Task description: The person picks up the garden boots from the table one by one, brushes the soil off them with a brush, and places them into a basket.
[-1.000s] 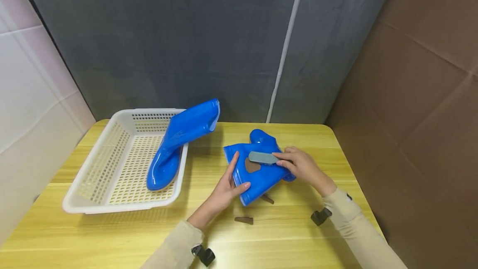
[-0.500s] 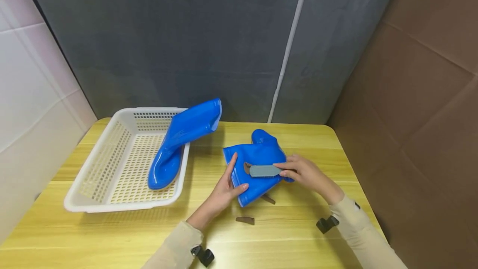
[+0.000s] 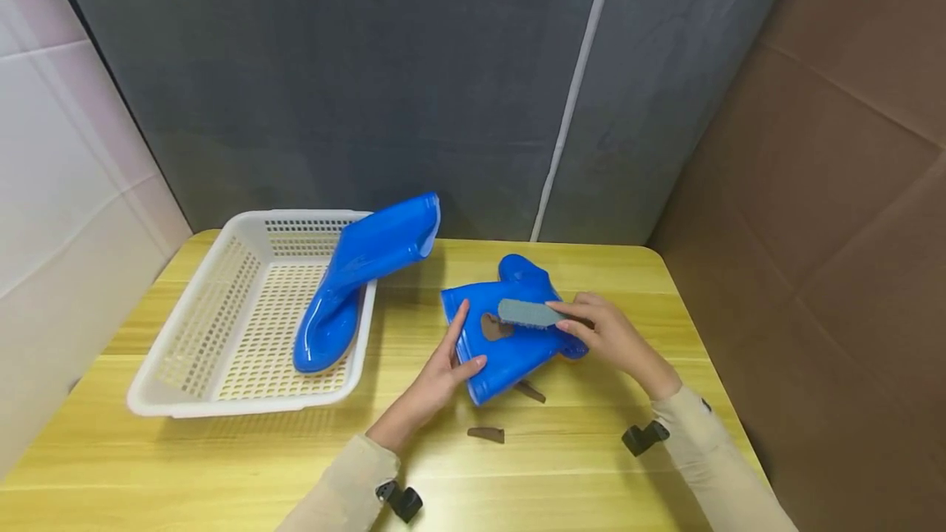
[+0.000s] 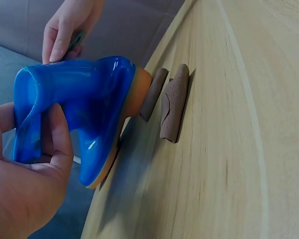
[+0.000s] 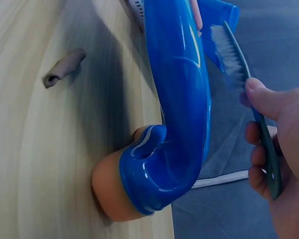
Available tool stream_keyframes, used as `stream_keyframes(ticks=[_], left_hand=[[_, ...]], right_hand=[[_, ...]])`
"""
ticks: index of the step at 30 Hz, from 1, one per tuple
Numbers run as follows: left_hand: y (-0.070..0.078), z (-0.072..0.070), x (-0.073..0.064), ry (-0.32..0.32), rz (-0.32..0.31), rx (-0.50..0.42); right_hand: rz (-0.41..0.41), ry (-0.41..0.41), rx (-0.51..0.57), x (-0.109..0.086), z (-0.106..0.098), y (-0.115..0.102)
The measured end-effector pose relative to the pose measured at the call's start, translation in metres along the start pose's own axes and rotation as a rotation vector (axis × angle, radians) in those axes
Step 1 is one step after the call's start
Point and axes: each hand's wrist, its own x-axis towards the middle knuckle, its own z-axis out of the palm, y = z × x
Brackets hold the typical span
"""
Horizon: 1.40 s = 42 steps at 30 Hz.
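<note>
My left hand [image 3: 434,378] grips a blue rain boot [image 3: 510,361] at the top of its shaft. In the left wrist view the boot's tan sole [image 4: 135,94] is close to the table. A brown, mud-like patch [image 3: 493,327] marks the upper side of the shaft. Above it, my right hand [image 3: 615,339] holds a scrubbing brush [image 3: 528,314] by its handle. The right wrist view shows white bristles [image 5: 225,50] facing the boot, with a gap between them and the shaft. Brown curled pieces [image 4: 174,104] lie on the table by the boot.
A white perforated basket [image 3: 177,335] stands on the left of the wooden table [image 3: 591,466]. Another blue rain boot [image 3: 325,327] leans in it, its shaft over the basket's right rim. A dark grey wall [image 3: 332,89] rises behind the table's back edge.
The brush went down over the brown patch and has come back up and away, uncovering the patch. My left hand keeps its grip on the boot, which stays nearly in place.
</note>
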Motion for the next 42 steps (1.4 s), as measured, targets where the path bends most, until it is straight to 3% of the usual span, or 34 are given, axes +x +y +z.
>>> stream_keyframes(ticks=[9,15,18,28,37,42], left_hand=[[0.002,-0.001,0.0,-0.02,-0.017,0.016],[0.005,0.0,0.002,-0.034,0.014,0.027],[0.004,0.0,0.002,-0.028,0.02,0.029],[0.005,0.0,0.002,-0.036,0.019,0.007],[0.006,-0.002,-0.001,-0.056,0.031,-0.032],[0.005,-0.003,-0.001,-0.076,0.055,-0.048]], right_hand=[[-0.003,0.02,-0.116,0.03,0.004,-0.005],[-0.106,0.0,-0.188,0.04,0.01,-0.001],[-0.14,-0.029,-0.182,0.037,0.012,0.001],[-0.143,-0.134,-0.152,0.021,0.006,-0.001],[-0.224,-0.15,-0.153,0.004,-0.002,-0.01],[-0.201,-0.137,-0.155,-0.008,0.0,-0.009]])
